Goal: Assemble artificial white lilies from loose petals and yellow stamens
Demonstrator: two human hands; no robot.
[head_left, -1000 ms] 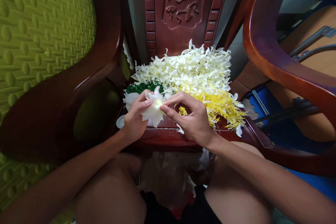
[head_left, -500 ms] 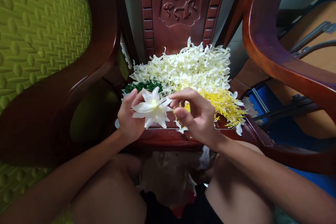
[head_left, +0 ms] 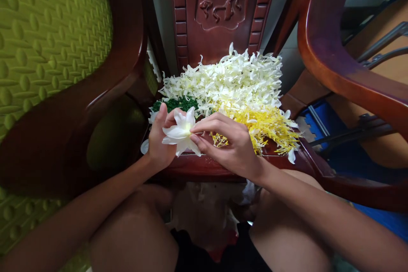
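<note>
My left hand (head_left: 158, 142) holds a white, pointed-petal flower (head_left: 177, 136) from behind, its open face turned to the right. My right hand (head_left: 232, 140) pinches a thin stem (head_left: 198, 132) at the flower's pale yellow centre, with thumb and forefinger touching. Just beyond both hands, on the chair seat, lies a heap of yellow stamens (head_left: 272, 129). Behind it spreads a large pile of white petal pieces (head_left: 237, 78), and a small dark green pile (head_left: 181, 103) sits behind my left hand. My fingers partly hide the stem.
The carved wooden chair back (head_left: 219, 17) rises behind the piles. Curved armrests stand at the left (head_left: 127, 63) and right (head_left: 321, 51). A green textured mat (head_left: 47, 29) fills the far left. Near my left wrist is a small whitish round thing (head_left: 145, 146).
My right hand has moved left to the flower's centre, and its fingers have closed together there. The flower has turned slightly to the right. The piles lie as before.
</note>
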